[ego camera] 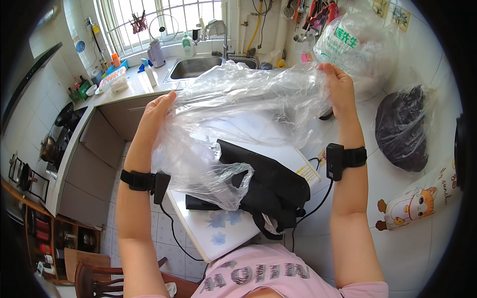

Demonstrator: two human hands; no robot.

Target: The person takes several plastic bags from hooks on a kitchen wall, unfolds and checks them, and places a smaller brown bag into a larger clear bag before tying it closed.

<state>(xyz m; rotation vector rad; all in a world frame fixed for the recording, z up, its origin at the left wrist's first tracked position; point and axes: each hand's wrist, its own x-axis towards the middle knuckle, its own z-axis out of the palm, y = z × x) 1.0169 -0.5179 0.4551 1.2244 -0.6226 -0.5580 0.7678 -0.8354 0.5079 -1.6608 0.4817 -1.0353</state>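
Between my two hands stretches a clear plastic bag (238, 100), crumpled and see-through. My left hand (159, 107) pinches its left edge, and my right hand (337, 83) grips its upper right corner. The lower left part of the bag hangs down onto a white top with blue flowers (220, 238). A black fabric item (275, 182), loosely folded, lies on that top, partly covered by a plastic bag handle. Whether that handle belongs to the stretched bag I cannot tell. Each forearm wears a black strapped device with a cable.
Beyond the bag, a sink (195, 67) and tap stand under a barred window. A counter with a stove (70, 121) runs along the left. Full plastic bags (357, 59) hang on the right wall, near a dark bagged item (400, 128). A wooden chair (97, 279) stands lower left.
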